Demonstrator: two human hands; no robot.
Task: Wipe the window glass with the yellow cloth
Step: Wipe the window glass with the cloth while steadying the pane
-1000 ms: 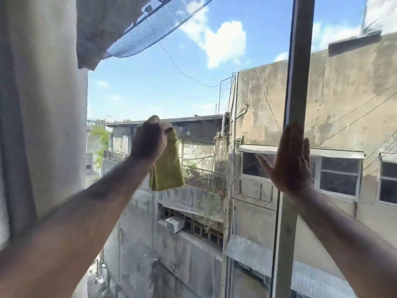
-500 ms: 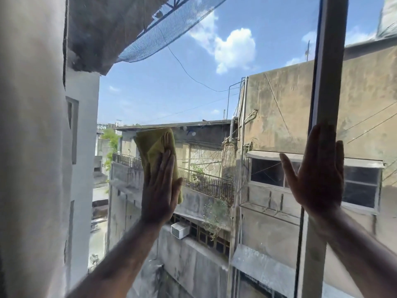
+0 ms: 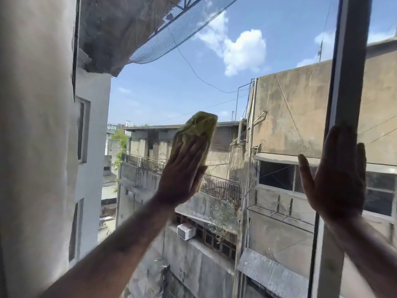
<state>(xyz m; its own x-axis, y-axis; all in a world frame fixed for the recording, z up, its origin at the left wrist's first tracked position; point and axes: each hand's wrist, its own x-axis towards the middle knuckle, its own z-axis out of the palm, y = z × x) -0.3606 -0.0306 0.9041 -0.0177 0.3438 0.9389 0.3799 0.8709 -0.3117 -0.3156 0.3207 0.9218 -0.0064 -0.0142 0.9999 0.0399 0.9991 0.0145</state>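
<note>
The window glass [image 3: 268,108] fills the middle of the view, with buildings and sky behind it. My left hand [image 3: 182,171] lies flat, fingers up, pressing the yellow cloth [image 3: 198,125] against the pane near its centre. The cloth bunches above my fingertips. My right hand [image 3: 335,177] is spread flat with its palm against the grey vertical window frame [image 3: 348,82] at the right, holding nothing.
A pale curtain [image 3: 34,147] hangs along the left edge of the window. More glass continues to the right of the vertical frame. Outside are concrete buildings, cables and a dark net overhead.
My left hand went from gripping the hanging cloth to pressing it flat on the glass, then slid right and slightly up. My right hand stays on the frame.
</note>
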